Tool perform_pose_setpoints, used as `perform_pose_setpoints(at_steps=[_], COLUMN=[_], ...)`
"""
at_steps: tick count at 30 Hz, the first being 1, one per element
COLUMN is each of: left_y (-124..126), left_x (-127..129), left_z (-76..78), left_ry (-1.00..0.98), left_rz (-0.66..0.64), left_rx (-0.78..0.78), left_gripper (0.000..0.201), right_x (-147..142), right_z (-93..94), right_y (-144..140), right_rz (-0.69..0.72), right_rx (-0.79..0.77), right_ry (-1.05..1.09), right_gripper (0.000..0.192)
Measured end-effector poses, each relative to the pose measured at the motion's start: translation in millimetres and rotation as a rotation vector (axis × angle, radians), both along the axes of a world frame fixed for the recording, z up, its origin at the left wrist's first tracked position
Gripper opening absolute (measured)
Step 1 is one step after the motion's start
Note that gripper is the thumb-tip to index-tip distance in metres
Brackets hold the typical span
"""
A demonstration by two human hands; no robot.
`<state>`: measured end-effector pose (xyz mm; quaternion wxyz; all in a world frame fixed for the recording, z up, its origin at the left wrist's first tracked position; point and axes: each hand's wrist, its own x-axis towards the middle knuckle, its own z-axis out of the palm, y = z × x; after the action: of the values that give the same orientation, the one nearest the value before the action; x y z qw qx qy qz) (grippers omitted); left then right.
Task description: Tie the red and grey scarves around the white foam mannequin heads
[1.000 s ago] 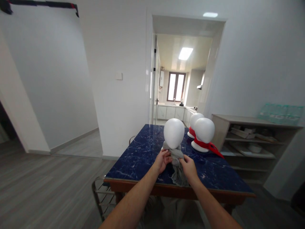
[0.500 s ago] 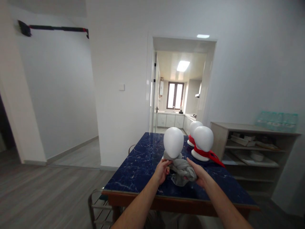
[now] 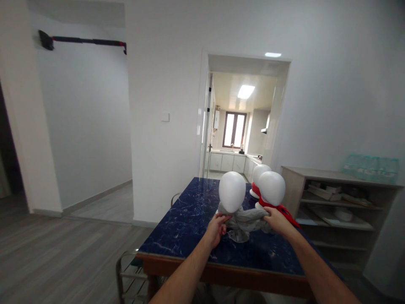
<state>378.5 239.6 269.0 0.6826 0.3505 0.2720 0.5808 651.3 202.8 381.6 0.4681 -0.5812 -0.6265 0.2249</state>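
Note:
A white mannequin head (image 3: 232, 191) stands upright near the middle of the blue marbled table (image 3: 186, 219), with a grey scarf (image 3: 245, 219) around its neck. My left hand (image 3: 217, 230) pinches the scarf at the front left of the neck. Out to the right, my right hand (image 3: 278, 219) grips the scarf and holds a stretch of it taut. A loose grey end hangs down to the tabletop between the hands. Behind my right hand are a second white head (image 3: 272, 188) and, farther back, a third white head (image 3: 260, 172), both with red scarves (image 3: 286, 214) at their necks.
A wooden shelf unit (image 3: 292, 179) stands right of the table, with packed water bottles (image 3: 370, 168) on top and boxes inside. A metal-framed chair (image 3: 123, 270) is at the table's left front corner. Beyond the table, a doorway (image 3: 205, 126) opens into a kitchen.
My right hand has moved right and slightly up, drawing the bunched grey scarf out into a stretched length. My left hand stays at the neck. The view has shifted slightly.

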Motion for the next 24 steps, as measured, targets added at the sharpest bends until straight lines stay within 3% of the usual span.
perform_pose_setpoints(at_steps=[4,7,12,15,17,21,24], left_y=[1,1,0,1,1,2,4], left_x=[1,2,1,1,2,-3,-13], left_z=[1.2,2.3,3.3,3.0,2.8,6.0,13.3], left_ry=[0.019,0.033,0.06,0.072,0.079,0.096,0.222], left_rz=[0.013,0.021,0.021,0.032,0.031,-0.013,-0.028], left_rx=[-0.008,-0.009,-0.033,-0.026,-0.021,-0.007,0.033], left_gripper=[0.046,0.045,0.044,0.044,0.043,0.04,0.039], right_x=[-8,-19,-17,1,16,37,40], right_z=[-5.0,-12.0,-9.7,4.1,17.6,44.5,49.1], right_y=[3,7,14,14,16,23,27], right_rz=[0.204,0.266,0.294,0.378,0.413,0.276,0.207], right_rx=[-0.003,-0.143,-0.48,-0.585,-0.575,-0.446,-0.316], right_ry=[0.479,0.809,0.941,0.77,0.544,-0.077,-0.372], right_gripper=[0.027,0.022,0.012,0.014,0.029,0.046,0.049])
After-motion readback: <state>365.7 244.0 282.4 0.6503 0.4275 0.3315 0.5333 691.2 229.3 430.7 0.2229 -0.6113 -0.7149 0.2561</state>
